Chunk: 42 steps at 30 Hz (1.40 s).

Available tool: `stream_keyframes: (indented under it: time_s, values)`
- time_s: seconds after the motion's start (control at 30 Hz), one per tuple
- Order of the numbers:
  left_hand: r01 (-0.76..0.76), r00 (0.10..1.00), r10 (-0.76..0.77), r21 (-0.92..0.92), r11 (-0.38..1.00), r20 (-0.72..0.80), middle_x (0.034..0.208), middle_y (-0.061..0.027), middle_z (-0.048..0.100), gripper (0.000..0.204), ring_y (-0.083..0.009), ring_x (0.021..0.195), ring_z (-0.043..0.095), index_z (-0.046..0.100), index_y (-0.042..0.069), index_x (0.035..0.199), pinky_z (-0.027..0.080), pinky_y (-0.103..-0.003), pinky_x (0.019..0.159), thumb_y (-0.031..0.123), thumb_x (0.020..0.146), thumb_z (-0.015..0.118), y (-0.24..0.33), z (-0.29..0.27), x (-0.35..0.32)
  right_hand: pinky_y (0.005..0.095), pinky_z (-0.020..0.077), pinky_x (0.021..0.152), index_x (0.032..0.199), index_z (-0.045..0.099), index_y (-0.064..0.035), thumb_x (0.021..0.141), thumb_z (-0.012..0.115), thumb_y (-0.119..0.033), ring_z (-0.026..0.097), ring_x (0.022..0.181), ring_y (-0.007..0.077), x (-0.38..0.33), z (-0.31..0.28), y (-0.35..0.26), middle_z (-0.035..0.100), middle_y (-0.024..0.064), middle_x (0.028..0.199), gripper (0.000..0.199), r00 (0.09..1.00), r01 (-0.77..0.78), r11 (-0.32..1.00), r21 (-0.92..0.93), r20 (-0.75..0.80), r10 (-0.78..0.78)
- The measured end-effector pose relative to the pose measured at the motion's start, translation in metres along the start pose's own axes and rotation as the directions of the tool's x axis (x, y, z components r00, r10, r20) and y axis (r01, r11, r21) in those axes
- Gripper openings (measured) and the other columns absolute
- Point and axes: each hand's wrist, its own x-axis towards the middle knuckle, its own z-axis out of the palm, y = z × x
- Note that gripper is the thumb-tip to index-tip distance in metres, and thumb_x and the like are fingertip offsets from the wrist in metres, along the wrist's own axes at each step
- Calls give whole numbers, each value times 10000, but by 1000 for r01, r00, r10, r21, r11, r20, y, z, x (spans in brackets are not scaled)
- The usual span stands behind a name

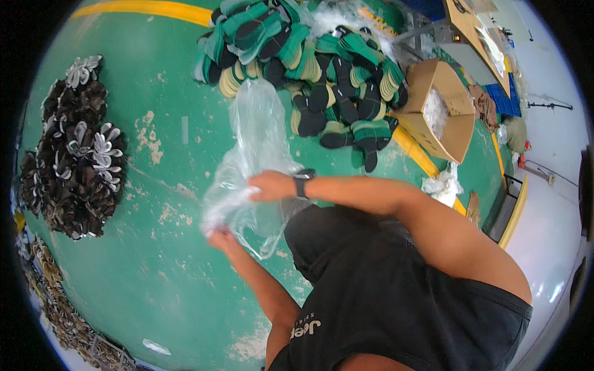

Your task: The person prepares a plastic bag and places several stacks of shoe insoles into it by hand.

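Note:
A large clear plastic bag (260, 133) hangs in front of me, its body stretched out over the green floor toward a pile of insoles. My left hand (219, 237) is closed on the bunched edge of the bag. Farther up, my right hand (272, 185), with a dark watch on the wrist, grips the gathered plastic too. Folds of film partly cover the fingers of both hands. Green and black shoe insoles (260, 37) lie heaped in stacks beyond the bag's far end.
A dark heap of bundled pieces with white edges (80, 148) stands at the left. An open cardboard box (436, 111) with clear plastic inside is at the right, near a wooden-topped table (476, 31). Crumpled white plastic (442, 185) lies near a yellow floor line.

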Motion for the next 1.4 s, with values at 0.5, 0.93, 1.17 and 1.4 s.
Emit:
stream_keyframes:
  time_s: [0.5, 0.93, 1.17, 1.4]
  values:
    - [-603, 711, -190, 726, 332, 677, 557, 10, 440, 245, -95, 540, 373, 588, -26, 770, 333, -282, 479, 201, 789, 678, -44, 2, -113, 485, 438, 654, 724, 615, -38, 866, 452, -414, 578, 713, 386, 28, 11, 192, 602, 189, 706, 434, 988, -125, 991, 54, -90, 130]
    - [-113, 972, -54, 659, 743, 228, 536, 90, 352, 426, -15, 472, 262, 586, 50, 685, 164, -212, 434, 416, 897, 533, -243, 122, -30, 457, 375, 881, 1077, 480, 84, 731, 677, -321, 455, 1020, 397, -82, 60, 561, 500, 245, 1076, 568, 532, -532, 845, -49, -796, 288]
    - [-655, 728, 479, 703, 277, 490, 1356, -165, 369, 584, -251, 1240, 358, 336, -36, 1319, 269, -354, 1027, 187, 850, 604, -244, 176, 27, 443, 358, 892, 1146, 456, 69, 713, 694, -432, 433, 1034, 376, -76, 63, 623, 461, 210, 1123, 704, 532, -591, 771, -238, -833, 151]
    - [-919, 99, -15, 97, 383, 995, 1277, -184, 461, 422, -330, 1211, 407, 507, 33, 1198, 319, -392, 1008, 139, 807, 624, -368, 315, 32, 433, 349, 951, 1168, 457, 79, 747, 692, -398, 422, 1101, 382, -64, 74, 624, 463, 248, 1158, 679, 562, -477, 848, -230, -822, 93]
